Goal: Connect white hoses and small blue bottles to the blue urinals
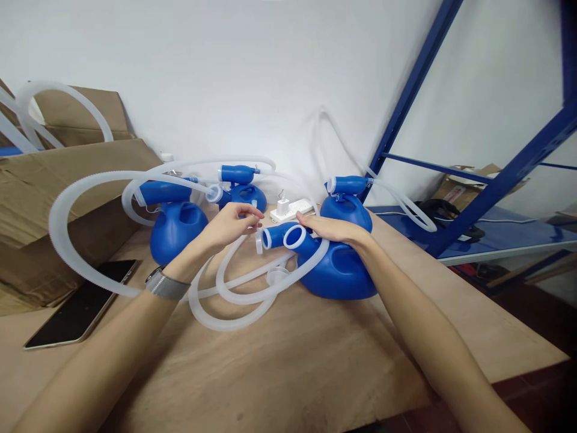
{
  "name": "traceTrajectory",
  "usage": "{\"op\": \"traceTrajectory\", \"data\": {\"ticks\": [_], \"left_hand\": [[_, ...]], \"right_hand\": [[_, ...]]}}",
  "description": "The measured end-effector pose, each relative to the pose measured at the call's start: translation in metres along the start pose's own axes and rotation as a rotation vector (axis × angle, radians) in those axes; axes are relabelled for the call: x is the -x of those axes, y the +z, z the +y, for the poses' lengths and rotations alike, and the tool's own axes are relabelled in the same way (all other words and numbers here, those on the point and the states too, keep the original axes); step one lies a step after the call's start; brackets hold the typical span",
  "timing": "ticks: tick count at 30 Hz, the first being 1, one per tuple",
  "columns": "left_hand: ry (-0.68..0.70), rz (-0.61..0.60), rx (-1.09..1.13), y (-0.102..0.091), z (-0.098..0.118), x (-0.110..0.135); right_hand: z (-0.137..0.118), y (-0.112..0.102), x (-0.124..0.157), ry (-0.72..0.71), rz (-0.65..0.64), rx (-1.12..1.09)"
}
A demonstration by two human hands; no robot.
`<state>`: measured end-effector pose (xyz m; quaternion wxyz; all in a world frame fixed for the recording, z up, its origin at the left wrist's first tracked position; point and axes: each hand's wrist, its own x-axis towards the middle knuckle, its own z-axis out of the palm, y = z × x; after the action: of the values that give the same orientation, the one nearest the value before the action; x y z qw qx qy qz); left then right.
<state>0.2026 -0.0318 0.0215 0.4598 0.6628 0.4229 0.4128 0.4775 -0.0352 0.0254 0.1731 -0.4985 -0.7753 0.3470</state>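
My left hand [235,225] is curled with thumb and fingertips together, just left of a blue funnel tube [279,234]. Whatever lies between those fingertips is too small to make out. A translucent cap [259,242] hangs right below them, by the tube's open mouth. My right hand [331,227] grips a blue plastic urinal bottle [338,273] from above, at its handle; part of the fingers is hidden. The bottle stands upright, its white-rimmed neck facing me. A translucent corrugated hose [252,296] loops in front of it, around a clear round cap [277,275] on the table.
More blue bottles with funnels stand at left [175,231], behind [247,197] and right [346,210]. A white power strip [293,210] lies near the wall. Left are a phone [81,310] and a cardboard box [90,180] with hoses. A blue shelf [505,234] stands right.
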Motion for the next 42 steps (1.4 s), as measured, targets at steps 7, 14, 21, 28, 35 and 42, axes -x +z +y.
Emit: {"op": "traceTrajectory", "data": {"ticks": [7,14,21,28,35,42], "left_hand": [[0.341,0.118,-0.158,0.01,0.002,0.005],[0.511,0.199,-0.185,0.024,0.017,0.017],[0.474,0.086,-0.049,0.021,0.011,0.013],[0.284,0.019,0.563,0.023,-0.001,0.002],[0.141,0.135,0.787,0.027,0.005,0.0],[0.127,0.066,0.865,0.033,0.015,0.009]], "right_hand": [[-0.008,0.001,0.002,0.1,0.179,-0.022],[-0.012,0.003,0.0,0.014,0.218,-0.043],[-0.017,0.004,0.002,-0.02,0.227,-0.057],[-0.017,0.003,0.003,-0.043,0.218,-0.016],[-0.014,0.004,0.002,-0.073,0.223,0.045],[-0.013,0.009,0.0,-0.121,0.328,0.062]]}}
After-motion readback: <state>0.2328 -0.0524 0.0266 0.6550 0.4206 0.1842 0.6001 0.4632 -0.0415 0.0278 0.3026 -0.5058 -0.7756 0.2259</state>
